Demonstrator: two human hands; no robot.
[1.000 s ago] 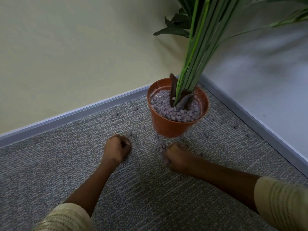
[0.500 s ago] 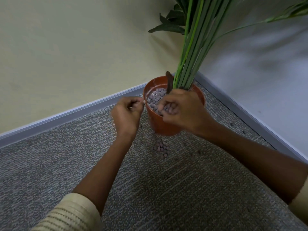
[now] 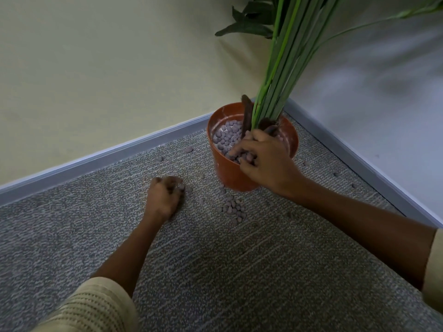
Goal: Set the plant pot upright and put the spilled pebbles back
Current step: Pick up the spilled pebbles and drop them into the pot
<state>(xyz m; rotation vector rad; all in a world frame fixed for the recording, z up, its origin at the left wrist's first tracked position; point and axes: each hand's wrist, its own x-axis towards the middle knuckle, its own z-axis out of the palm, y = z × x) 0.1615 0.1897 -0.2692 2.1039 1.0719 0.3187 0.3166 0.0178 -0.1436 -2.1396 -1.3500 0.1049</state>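
Observation:
The orange plant pot [image 3: 227,174] stands upright on the carpet in the room's corner, with green stems [image 3: 280,75] rising from it and grey-purple pebbles [image 3: 226,136] inside. My right hand [image 3: 266,164] is over the pot's near rim, its fingers spread loosely above the pebbles there. My left hand [image 3: 164,198] is down on the carpet left of the pot, fingers curled round a few spilled pebbles [image 3: 181,187]. A small heap of spilled pebbles [image 3: 233,209] lies in front of the pot.
Single pebbles are scattered on the grey carpet [image 3: 215,271]: one [image 3: 188,149] near the baseboard [image 3: 103,159], others right of the pot [image 3: 306,163]. Two walls meet just behind the pot.
My left hand has dropped from the pot's rim to the carpet and curled round pebbles. My right hand has stayed over the pot and spread its fingers.

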